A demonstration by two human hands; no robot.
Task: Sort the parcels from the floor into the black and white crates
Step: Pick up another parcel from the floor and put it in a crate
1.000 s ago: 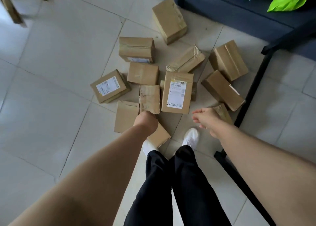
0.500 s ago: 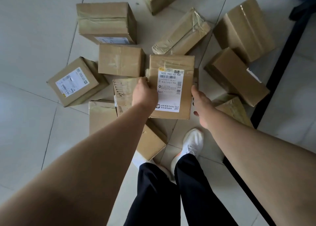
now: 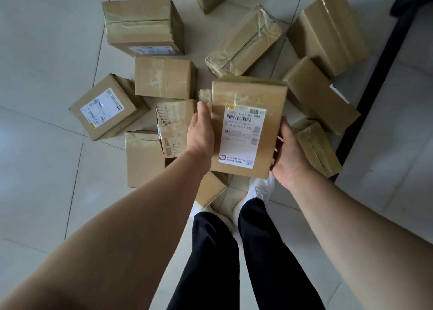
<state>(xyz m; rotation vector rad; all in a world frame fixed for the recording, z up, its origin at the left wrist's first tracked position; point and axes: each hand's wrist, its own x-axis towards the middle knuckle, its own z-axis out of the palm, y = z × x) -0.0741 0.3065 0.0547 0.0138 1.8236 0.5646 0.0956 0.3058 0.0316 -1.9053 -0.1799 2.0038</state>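
Observation:
A brown cardboard parcel with a white shipping label point(image 3: 246, 126) is held between both hands above the pile. My left hand point(image 3: 201, 129) grips its left side, fingers hidden beneath it. My right hand point(image 3: 289, 155) grips its right side, fingers curled under the edge. Several more taped brown parcels lie on the tiled floor around it: a labelled one point(image 3: 105, 108) at the left, a tall one point(image 3: 143, 26) at the back, a heavily taped one point(image 3: 243, 42) behind the held parcel. No crate is in view.
A black frame bar point(image 3: 372, 75) runs diagonally along the right of the pile. My feet in white shoes point(image 3: 260, 187) stand just in front of the parcels. Pale floor tiles point(image 3: 46, 40) stretch to the left.
Both hands went from hovering above the pile to closing on the labelled parcel's sides. The parcel now sits higher, nearer the camera, and the view has dropped closer to the floor.

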